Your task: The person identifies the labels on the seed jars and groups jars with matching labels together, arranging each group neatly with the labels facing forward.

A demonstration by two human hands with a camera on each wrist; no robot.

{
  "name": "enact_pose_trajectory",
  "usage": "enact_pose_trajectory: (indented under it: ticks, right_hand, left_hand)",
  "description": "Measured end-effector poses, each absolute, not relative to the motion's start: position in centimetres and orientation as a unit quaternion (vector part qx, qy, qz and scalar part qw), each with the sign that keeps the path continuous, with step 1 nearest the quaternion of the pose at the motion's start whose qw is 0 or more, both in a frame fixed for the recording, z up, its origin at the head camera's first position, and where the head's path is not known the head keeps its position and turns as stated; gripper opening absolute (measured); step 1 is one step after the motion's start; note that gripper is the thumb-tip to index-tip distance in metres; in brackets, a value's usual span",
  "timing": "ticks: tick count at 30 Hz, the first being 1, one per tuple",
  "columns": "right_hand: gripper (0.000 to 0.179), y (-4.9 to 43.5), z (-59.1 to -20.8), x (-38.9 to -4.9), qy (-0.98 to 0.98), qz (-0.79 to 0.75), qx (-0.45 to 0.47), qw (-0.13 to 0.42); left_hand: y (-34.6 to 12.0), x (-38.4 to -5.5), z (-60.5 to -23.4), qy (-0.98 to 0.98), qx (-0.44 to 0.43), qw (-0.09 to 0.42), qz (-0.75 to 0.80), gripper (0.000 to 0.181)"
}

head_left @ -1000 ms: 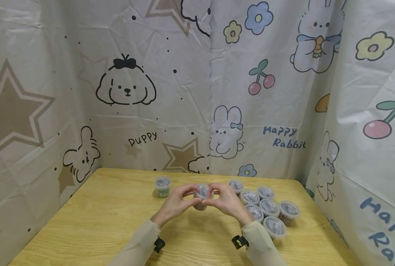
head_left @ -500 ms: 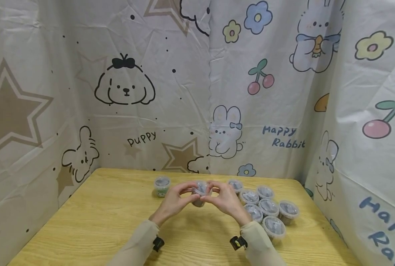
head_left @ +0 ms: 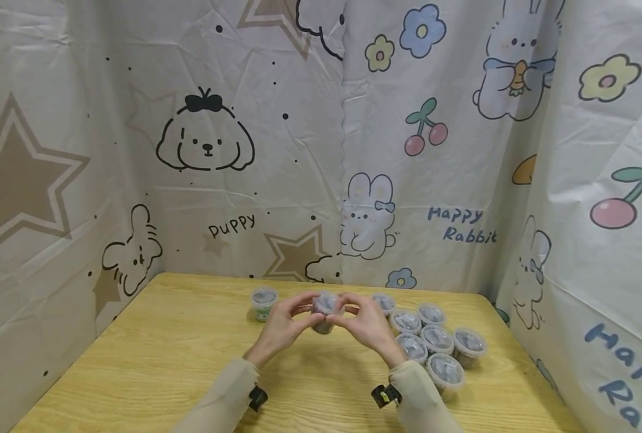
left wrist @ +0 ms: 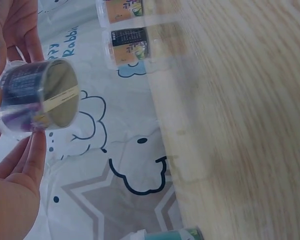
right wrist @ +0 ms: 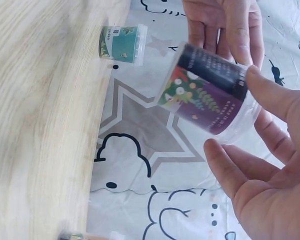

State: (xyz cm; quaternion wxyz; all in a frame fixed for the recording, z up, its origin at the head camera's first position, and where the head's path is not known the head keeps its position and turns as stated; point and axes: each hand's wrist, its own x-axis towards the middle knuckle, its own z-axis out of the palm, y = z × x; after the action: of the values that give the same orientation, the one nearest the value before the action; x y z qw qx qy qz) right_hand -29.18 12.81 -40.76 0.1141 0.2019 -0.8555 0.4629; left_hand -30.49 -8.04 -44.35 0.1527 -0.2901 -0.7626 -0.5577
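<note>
One purple-labelled cup point(right wrist: 205, 102) is held clear of the table point(head_left: 164, 361), pinched near its lidded end by left hand point(head_left: 284, 328) and right hand point(head_left: 365, 325); if either pinch gets loosened on smooth-looking plastic, it could be tipped or dropped!

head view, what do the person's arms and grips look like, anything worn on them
Left sleeve and right sleeve: long, plain, pale beige. At the wrists show a small black left device and black right device, the latter with a yellow mark. Left grip and right grip wear no gloves.
</note>
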Motion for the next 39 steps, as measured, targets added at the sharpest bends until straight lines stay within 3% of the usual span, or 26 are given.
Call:
enact_pose_trajectory:
  ticks: [5, 22, 34, 39]
  right_hand:
    - [0.018, 13.2, -40.9, -29.3, -0.834, 0.51, 0.174, 0.117]
    - [0.018, 13.3, -40.9, -29.4, -0.797, 0.57, 0.156, 0.123]
    - [0.028, 12.4, -40.3, -29.0, -0.84, 0.495, 0.172, 0.142]
    - [0.03, 12.4, -40.4, -29.3, -0.822, 0.515, 0.186, 0.154]
  left_hand:
    - [-8.1, -30.5, -44.3, -0.755, -0.275, 0.14, -0.579, 0.05]
    - [-8.4, -30.7, -44.2, -0.752, -0.258, 0.086, -0.6, 0.047]
    - [-8.1, -30.2, -44.6, -0.779, -0.259, 0.151, -0.551, 0.041]
    - [-8.6, -30.3, -44.3, -0.759, -0.265, 0.092, -0.587, 0.045]
